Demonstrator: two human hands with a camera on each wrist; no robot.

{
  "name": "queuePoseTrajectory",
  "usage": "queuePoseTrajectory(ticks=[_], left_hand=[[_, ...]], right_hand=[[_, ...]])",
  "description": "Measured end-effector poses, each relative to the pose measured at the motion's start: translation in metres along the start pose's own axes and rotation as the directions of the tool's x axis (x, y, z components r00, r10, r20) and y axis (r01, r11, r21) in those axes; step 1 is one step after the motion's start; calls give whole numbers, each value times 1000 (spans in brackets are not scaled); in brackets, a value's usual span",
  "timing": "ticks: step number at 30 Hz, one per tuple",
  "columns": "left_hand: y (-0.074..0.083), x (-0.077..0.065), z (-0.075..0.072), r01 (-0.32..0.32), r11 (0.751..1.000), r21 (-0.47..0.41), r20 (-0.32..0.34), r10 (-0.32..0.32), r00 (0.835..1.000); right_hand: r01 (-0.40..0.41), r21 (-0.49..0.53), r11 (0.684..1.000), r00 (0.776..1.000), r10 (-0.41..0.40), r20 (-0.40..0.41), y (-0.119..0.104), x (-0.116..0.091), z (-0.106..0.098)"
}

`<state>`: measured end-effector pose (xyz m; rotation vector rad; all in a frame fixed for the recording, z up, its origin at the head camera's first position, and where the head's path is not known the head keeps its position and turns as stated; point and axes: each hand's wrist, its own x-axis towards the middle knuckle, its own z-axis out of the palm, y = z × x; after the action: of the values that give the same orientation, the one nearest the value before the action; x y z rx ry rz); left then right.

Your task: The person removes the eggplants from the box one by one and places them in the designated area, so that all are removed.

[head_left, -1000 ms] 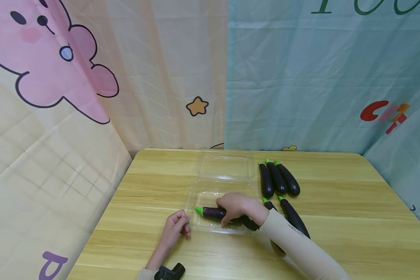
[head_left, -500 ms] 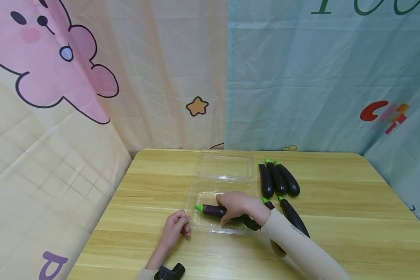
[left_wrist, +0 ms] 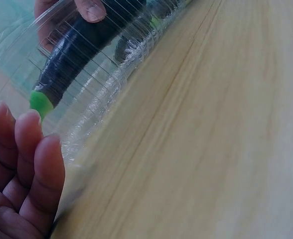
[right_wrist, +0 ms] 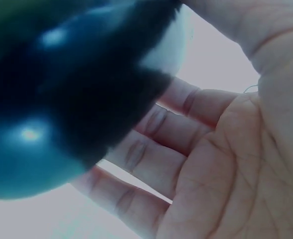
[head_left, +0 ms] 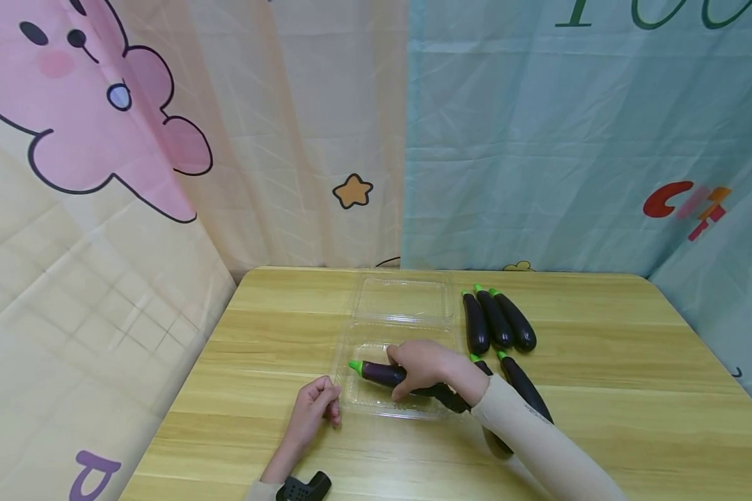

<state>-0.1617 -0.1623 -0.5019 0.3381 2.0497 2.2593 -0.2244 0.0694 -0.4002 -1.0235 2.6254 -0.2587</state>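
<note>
My right hand (head_left: pixel 429 367) grips a dark purple eggplant (head_left: pixel 381 374) by its middle, thumb on the near side. The eggplant lies across the base of a clear plastic clamshell box (head_left: pixel 388 413), green stem toward the left and slightly raised. Its thick end, partly behind the wrist in the head view, fills much of the right wrist view as a glossy dark body (right_wrist: pixel 47 89). Beside the box's left edge, my left hand (head_left: pixel 313 405) rests with fingers loosely curled and holding nothing. Through the clear wall, the left wrist view shows the green stem (left_wrist: pixel 41 103) near those fingertips.
The box's lid (head_left: pixel 404 298) lies folded back toward the table's far edge. Three eggplants (head_left: pixel 498 316) lie side by side at the back right. Nearer, another eggplant (head_left: pixel 525 386) lies by the right sleeve, and one more (head_left: pixel 496 442) is partly hidden under that forearm.
The stem end of the gripped eggplant has risen slightly, and my right hand has shifted a little away from the near edge. My left hand has stayed in place.
</note>
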Motion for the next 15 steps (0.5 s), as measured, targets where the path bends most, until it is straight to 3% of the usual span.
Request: queuePoseTrajectory(ticks=[15], left_hand=[[0, 0, 1, 16, 1000, 6, -18, -16, 1000]], right_hand=[[24, 30, 999, 999, -23, -48, -2, -14, -9]])
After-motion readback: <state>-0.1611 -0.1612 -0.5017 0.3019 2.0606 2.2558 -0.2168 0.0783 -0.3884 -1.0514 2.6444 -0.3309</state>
